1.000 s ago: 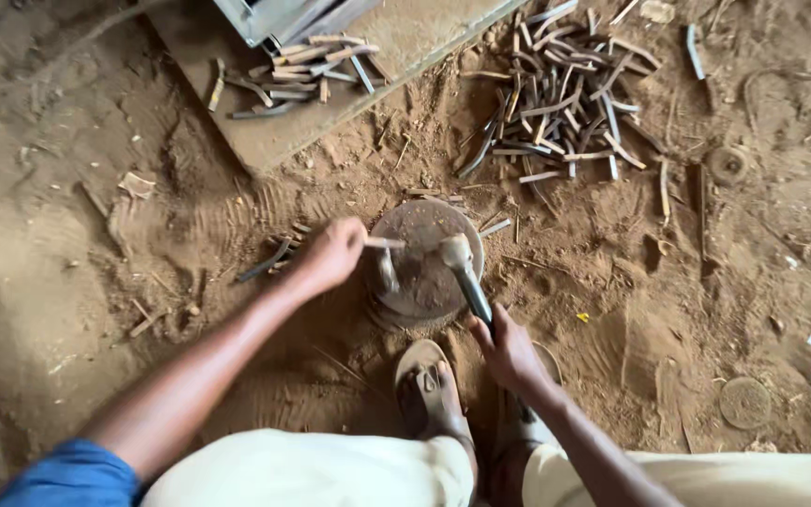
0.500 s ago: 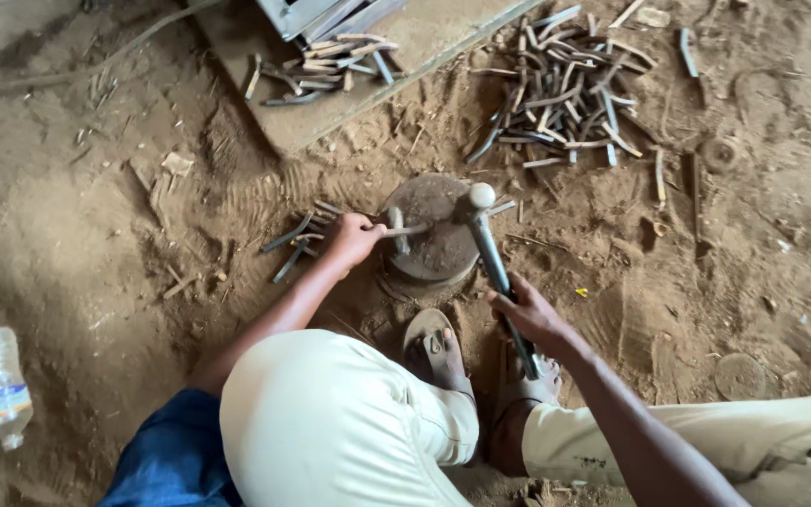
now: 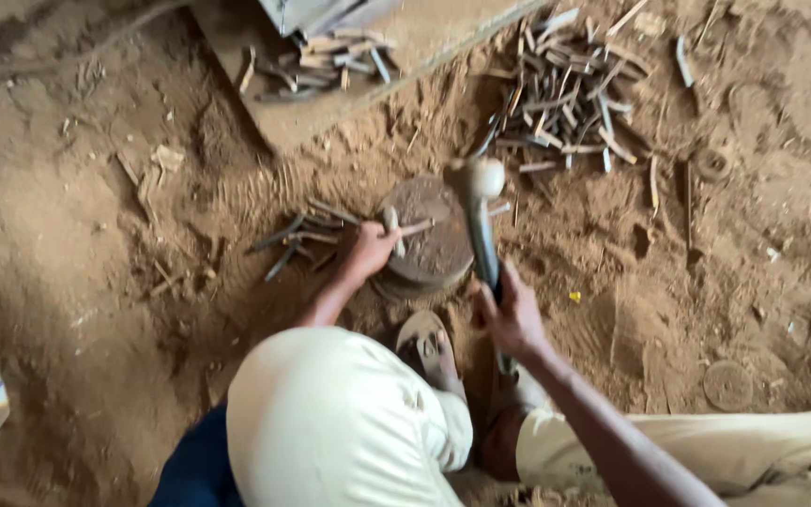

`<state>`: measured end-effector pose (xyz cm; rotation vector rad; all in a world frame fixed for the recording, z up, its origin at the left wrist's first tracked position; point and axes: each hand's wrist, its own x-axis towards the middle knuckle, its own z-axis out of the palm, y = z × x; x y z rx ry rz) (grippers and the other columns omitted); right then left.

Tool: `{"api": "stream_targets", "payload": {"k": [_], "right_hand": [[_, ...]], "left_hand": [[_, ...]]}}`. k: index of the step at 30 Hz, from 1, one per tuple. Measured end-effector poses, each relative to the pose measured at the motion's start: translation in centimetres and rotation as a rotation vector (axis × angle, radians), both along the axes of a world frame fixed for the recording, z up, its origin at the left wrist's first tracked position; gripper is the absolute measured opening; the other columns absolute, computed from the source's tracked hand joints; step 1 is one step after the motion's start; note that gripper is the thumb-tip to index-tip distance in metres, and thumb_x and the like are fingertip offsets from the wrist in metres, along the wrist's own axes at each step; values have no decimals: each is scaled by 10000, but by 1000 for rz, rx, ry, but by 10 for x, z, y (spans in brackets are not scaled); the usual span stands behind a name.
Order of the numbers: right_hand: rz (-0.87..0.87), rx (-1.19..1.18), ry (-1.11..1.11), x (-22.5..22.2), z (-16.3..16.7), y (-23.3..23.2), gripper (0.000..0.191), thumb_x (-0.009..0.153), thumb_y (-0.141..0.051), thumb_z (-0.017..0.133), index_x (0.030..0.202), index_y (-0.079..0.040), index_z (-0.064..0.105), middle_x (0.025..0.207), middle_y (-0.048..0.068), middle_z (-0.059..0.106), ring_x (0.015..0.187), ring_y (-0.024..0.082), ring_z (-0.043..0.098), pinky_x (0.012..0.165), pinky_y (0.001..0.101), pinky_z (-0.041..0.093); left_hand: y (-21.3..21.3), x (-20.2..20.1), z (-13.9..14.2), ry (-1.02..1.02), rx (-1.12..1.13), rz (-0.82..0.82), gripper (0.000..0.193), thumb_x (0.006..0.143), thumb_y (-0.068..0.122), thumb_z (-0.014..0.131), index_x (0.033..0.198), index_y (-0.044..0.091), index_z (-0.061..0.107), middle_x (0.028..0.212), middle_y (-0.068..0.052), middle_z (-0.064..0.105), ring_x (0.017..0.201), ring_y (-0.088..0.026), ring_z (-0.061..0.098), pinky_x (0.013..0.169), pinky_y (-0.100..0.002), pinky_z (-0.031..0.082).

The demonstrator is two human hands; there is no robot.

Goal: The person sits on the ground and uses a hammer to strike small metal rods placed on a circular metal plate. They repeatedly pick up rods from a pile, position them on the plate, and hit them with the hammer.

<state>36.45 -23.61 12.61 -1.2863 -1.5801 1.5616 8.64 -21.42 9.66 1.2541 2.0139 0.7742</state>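
Right hand (image 3: pixel 511 314): closed around hammer (image 3: pixel 479 211) handle, head raised over round block (image 3: pixel 429 239) on dirt floor (image 3: pixel 96 244). Left hand (image 3: pixel 373 249): arm extended, pinching metal strip (image 3: pixel 408 228) flat on block.

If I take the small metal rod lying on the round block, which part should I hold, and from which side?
Probably the left end of the rod, coming from the left, as the left hand does. That end overhangs the round block, away from the hammer head raised by the right hand.
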Motion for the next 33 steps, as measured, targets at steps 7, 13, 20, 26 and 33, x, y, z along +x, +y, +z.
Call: {"api": "stream_targets", "payload": {"k": [7, 13, 20, 26, 33], "right_hand": [[67, -260, -256, -6, 22, 2, 322, 1030, -373, 606, 1111, -62, 622, 672, 40, 550, 511, 119, 499, 444, 334, 421], [-178, -123, 87, 3, 59, 31, 337, 1026, -427, 508, 1064, -92, 518, 684, 22, 607, 457, 112, 498, 365, 317, 441], [-67, 418, 440, -3, 43, 24, 414, 1121, -458, 510, 980, -82, 611, 756, 18, 598, 579, 104, 554, 498, 294, 474], [66, -361, -324, -9, 8, 9, 304, 989, -447, 583, 1014, -148, 630, 657, 2, 553, 512, 112, 494, 445, 318, 412], [-32, -245, -103, 2, 4, 10, 350, 995, -414, 608, 1009, -65, 600, 642, -14, 530, 485, 90, 492, 403, 282, 407]], "left_hand": [[1, -2, -1, 41, 125, 14, 455, 903, 387, 776, 710, -12, 673, 586, -162, 553, 495, -214, 460, 504, -418, 376], [1, -7, -7, -120, -60, 68, 427, 888, 391, 749, 671, 28, 684, 535, -88, 547, 497, -130, 448, 476, -412, 328], [1, -9, -13, -138, 36, 69, 496, 884, 368, 810, 657, -29, 617, 572, -50, 480, 552, -110, 404, 468, -411, 332], [-1, -7, -11, 258, 314, 17, 375, 745, 379, 902, 697, 37, 754, 675, -65, 649, 671, -165, 516, 514, -409, 432], [-2, -7, -5, -148, -196, 128, 385, 883, 398, 749, 758, 35, 721, 584, -69, 644, 497, -175, 575, 494, -402, 429]]}}
